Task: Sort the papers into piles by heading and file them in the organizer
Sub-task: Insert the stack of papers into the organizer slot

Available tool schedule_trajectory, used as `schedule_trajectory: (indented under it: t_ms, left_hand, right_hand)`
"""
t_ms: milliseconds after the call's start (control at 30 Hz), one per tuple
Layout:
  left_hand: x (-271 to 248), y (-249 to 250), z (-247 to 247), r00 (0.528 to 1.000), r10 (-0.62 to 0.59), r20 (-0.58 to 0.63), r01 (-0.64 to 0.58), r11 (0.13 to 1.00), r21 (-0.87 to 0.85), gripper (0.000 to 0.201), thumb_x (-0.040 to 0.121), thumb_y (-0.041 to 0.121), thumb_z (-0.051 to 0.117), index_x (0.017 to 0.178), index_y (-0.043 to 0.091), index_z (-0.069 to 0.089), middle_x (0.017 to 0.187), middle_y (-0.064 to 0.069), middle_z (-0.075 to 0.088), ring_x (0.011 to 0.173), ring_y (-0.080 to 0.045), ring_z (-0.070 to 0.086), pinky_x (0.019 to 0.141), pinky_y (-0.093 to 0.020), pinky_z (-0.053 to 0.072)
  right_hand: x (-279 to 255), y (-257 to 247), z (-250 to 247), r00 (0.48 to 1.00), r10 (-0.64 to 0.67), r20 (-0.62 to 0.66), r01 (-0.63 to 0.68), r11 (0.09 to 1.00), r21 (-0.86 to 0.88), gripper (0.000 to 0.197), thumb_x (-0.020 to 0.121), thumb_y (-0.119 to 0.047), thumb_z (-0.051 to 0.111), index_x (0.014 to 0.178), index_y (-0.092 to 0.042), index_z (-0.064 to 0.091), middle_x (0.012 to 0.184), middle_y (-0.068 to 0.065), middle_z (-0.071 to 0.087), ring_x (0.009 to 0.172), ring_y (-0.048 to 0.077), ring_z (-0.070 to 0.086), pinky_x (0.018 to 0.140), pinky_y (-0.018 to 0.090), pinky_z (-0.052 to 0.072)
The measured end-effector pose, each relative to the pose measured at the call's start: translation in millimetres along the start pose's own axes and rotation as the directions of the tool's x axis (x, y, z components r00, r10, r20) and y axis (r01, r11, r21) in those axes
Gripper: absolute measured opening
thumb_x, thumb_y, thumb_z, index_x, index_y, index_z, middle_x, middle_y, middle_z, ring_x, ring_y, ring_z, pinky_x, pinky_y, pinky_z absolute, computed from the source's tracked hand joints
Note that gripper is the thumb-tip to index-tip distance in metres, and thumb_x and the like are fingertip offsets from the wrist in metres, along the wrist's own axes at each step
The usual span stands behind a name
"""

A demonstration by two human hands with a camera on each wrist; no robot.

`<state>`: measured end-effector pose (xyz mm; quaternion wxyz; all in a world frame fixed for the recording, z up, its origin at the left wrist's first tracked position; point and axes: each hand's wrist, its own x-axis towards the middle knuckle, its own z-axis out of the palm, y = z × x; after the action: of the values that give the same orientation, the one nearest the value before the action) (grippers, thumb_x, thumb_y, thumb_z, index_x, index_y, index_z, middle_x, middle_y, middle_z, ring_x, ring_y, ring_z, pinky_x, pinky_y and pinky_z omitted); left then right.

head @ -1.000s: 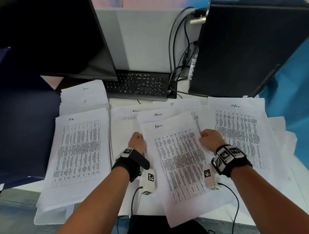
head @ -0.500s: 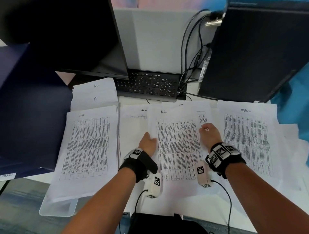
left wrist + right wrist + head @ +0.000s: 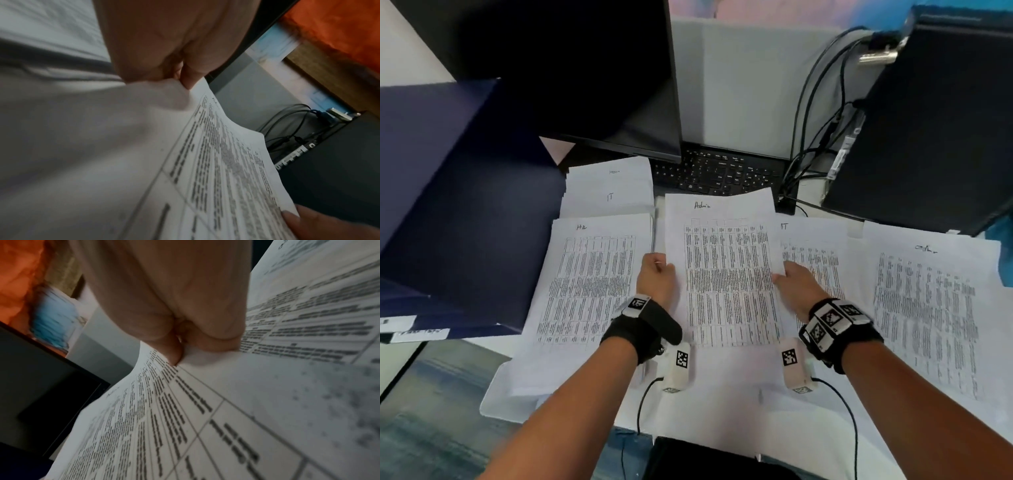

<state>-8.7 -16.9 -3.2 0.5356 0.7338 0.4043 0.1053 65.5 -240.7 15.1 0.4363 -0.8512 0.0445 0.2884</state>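
Looming behind the grip on the far left: a dark navy organizer [image 3: 448, 205], with a black monitor [image 3: 571, 68] above it and a black computer tower [image 3: 935, 137] off to the far right, cables [image 3: 811, 137] trailing down beside it. Lying just beyond the held sheet's top edge: a black keyboard [image 3: 722, 171].

Spreading across the white desk [image 3: 493, 401] on both sides of the grip: printed paper piles. Resting left of the left hand, an "HR" pile [image 3: 592, 284]; farther back on that side, an "IT" pile [image 3: 609, 192]. Showing just under and right of the right hand, an "IT" sheet [image 3: 815, 246]; well beyond it to the right, another "Admin" pile [image 3: 928, 315].

Being held between the two hands, lifted off the papers beneath: the "Admin" sheet [image 3: 726, 274], heading pointing away from the person. Pinching its left edge near mid-height, thumb on top and fingers curled beneath: the left hand [image 3: 655, 279]. Clamping the opposite edge at about the same height, thumb pressing the printed face: the right hand [image 3: 796, 282]. Bowing slightly between the two pinches, as seen from both wrist views.
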Motion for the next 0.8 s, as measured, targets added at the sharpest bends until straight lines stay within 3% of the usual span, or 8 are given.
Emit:
schedule_trajectory:
  t_ms: [133, 233, 333, 400, 500, 600, 733, 800]
  left_hand:
    - [21, 2, -24, 0.997, 0.077, -0.031, -0.061, 0.933, 0.353, 0.014, 0.091, 0.015, 0.048, 0.104, 0.013, 0.053, 0.100, -0.011, 0.064, 0.090, -0.030, 0.060, 0.074, -0.032, 0.045]
    - [32, -3, -35, 0.999, 0.052, -0.008, -0.030, 0.697, 0.717, 0.046, 0.082, 0.039, 0.055, 0.117, 0.010, 0.050, 0.122, -0.013, 0.053, 0.113, -0.032, 0.049, 0.090, -0.042, 0.042]
    - [35, -6, -35, 1.000, 0.028, -0.002, -0.015, 0.576, 0.818, 0.083, 0.071, 0.067, 0.052, 0.132, 0.012, 0.039, 0.134, -0.011, 0.042, 0.124, -0.031, 0.038, 0.096, -0.050, 0.039]
    - [38, -6, -32, 1.000, 0.016, -0.010, 0.000, 0.543, 0.840, 0.093, 0.068, 0.072, 0.055, 0.135, 0.012, 0.034, 0.136, -0.011, 0.039, 0.126, -0.031, 0.037, 0.096, -0.052, 0.039]
    - [44, 2, -33, 0.999, -0.042, -0.016, 0.035, 0.505, 0.863, 0.084, 0.075, 0.062, 0.058, 0.136, 0.010, 0.031, 0.135, -0.012, 0.039, 0.125, -0.031, 0.038, 0.093, -0.053, 0.042]
    - [50, 12, -36, 0.996, -0.075, 0.049, -0.003, 0.522, 0.853, 0.064, 0.081, 0.039, 0.058, 0.131, 0.007, 0.031, 0.128, -0.015, 0.042, 0.120, -0.034, 0.042, 0.090, -0.050, 0.045]
    - [55, 16, -41, 0.980, -0.011, 0.200, -0.165, 0.520, 0.838, 0.049, 0.093, 0.021, 0.047, 0.135, 0.013, 0.023, 0.111, -0.018, 0.053, 0.096, -0.033, 0.057, 0.076, -0.042, 0.048]
    - [58, 13, -42, 0.962, -0.009, 0.273, -0.242, 0.435, 0.867, 0.062, 0.098, 0.015, 0.035, 0.150, 0.022, 0.001, 0.117, -0.021, 0.051, 0.102, -0.036, 0.058, 0.087, -0.047, 0.047]
  right_hand:
    - [9, -6, 12, 0.997, 0.027, -0.070, -0.025, 1.000, 0.017, 0.032, 0.098, -0.011, 0.042, 0.128, -0.006, 0.053, 0.120, 0.009, 0.060, 0.100, 0.024, 0.059, 0.084, 0.034, 0.050]
    - [14, -7, 18, 0.994, 0.060, -0.095, -0.059, 0.998, 0.015, 0.023, 0.096, -0.011, 0.043, 0.113, -0.005, 0.058, 0.108, 0.011, 0.064, 0.091, 0.026, 0.062, 0.075, 0.033, 0.052]
    - [17, -6, 18, 0.995, 0.064, -0.080, -0.069, 0.996, -0.061, 0.014, 0.097, -0.009, 0.038, 0.095, -0.009, 0.052, 0.088, 0.007, 0.057, 0.065, 0.016, 0.051, 0.053, 0.024, 0.040]
    - [20, -4, 17, 0.996, 0.062, -0.061, -0.067, 0.993, -0.099, 0.015, 0.096, -0.008, 0.035, 0.099, -0.005, 0.050, 0.096, 0.007, 0.053, 0.068, 0.015, 0.049, 0.053, 0.024, 0.037]
    - [19, -5, 17, 0.996, 0.040, -0.077, -0.046, 0.995, -0.085, 0.031, 0.098, -0.009, 0.034, 0.124, -0.002, 0.049, 0.117, 0.006, 0.050, 0.097, 0.024, 0.053, 0.077, 0.028, 0.045]
    - [14, -6, 17, 0.996, 0.042, -0.077, -0.045, 0.998, -0.039, 0.031, 0.100, -0.014, 0.038, 0.126, -0.001, 0.049, 0.122, 0.016, 0.056, 0.106, 0.031, 0.057, 0.091, 0.039, 0.046]
    - [15, -4, 17, 0.995, 0.090, 0.049, -0.089, 0.995, -0.035, 0.036, 0.091, -0.004, 0.049, 0.127, -0.009, 0.046, 0.105, 0.007, 0.057, 0.083, 0.019, 0.054, 0.062, 0.027, 0.048]
    - [17, -2, 18, 0.993, 0.106, 0.061, -0.102, 0.993, -0.064, 0.044, 0.088, 0.002, 0.047, 0.130, -0.009, 0.042, 0.107, 0.006, 0.053, 0.086, 0.019, 0.051, 0.059, 0.023, 0.042]
